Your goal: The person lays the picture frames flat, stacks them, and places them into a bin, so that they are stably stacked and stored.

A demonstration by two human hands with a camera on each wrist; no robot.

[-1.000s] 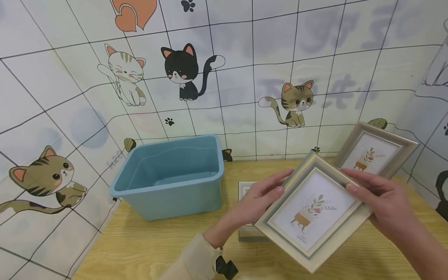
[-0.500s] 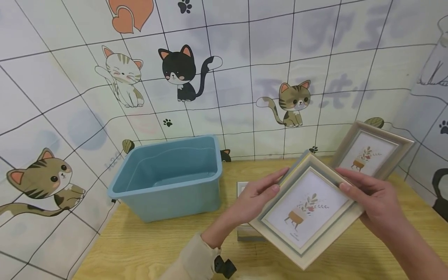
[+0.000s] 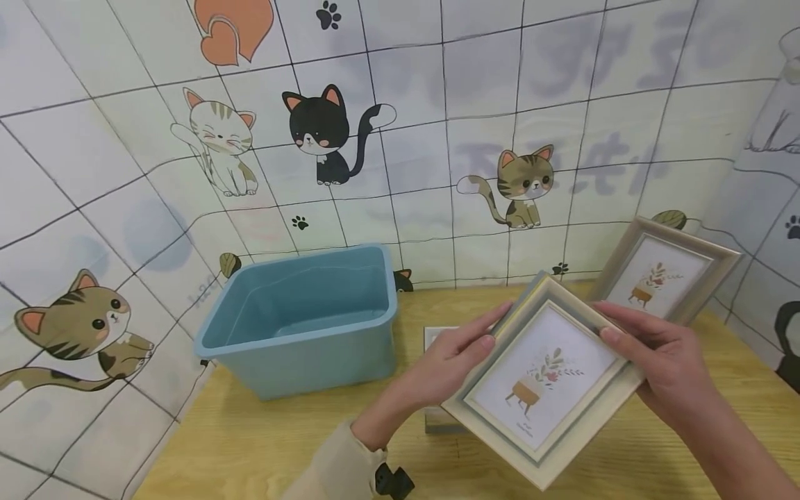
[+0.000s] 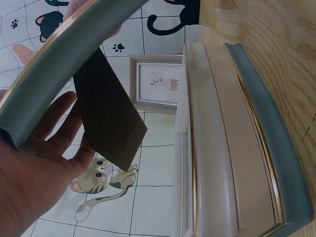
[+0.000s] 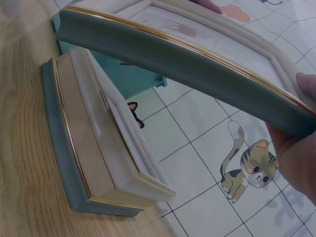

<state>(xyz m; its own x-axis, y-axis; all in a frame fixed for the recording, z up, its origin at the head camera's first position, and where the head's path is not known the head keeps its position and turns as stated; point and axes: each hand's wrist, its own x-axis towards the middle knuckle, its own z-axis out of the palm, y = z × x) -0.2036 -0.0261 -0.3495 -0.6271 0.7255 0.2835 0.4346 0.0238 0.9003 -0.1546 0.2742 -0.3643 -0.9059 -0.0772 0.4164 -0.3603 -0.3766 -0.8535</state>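
Observation:
A cream and grey-green picture frame (image 3: 540, 382) with a potted-plant print is tilted above the table, its front towards me. My left hand (image 3: 453, 361) grips its upper left edge, thumb at the front. On the right edge, my right hand (image 3: 662, 357) holds it with the thumb on the border. Behind it, a dark stand leg (image 4: 109, 118) sticks out in the left wrist view. Below lies a stack of picture frames (image 5: 94, 138), cream ones over a grey-green one, mostly covered in the head view. Another picture frame, beige (image 3: 706, 278), stands upright at the back right.
An open blue plastic bin (image 3: 312, 364) stands on the wooden table (image 3: 250, 444), left of the stack. Behind the table hangs a cat-printed, grid-patterned wall covering (image 3: 431, 167), which also runs along both sides.
Both hands have carried the picture frame slightly to the left, and their grip on it looks the same. The stack, the standing frame and the bin stay in place.

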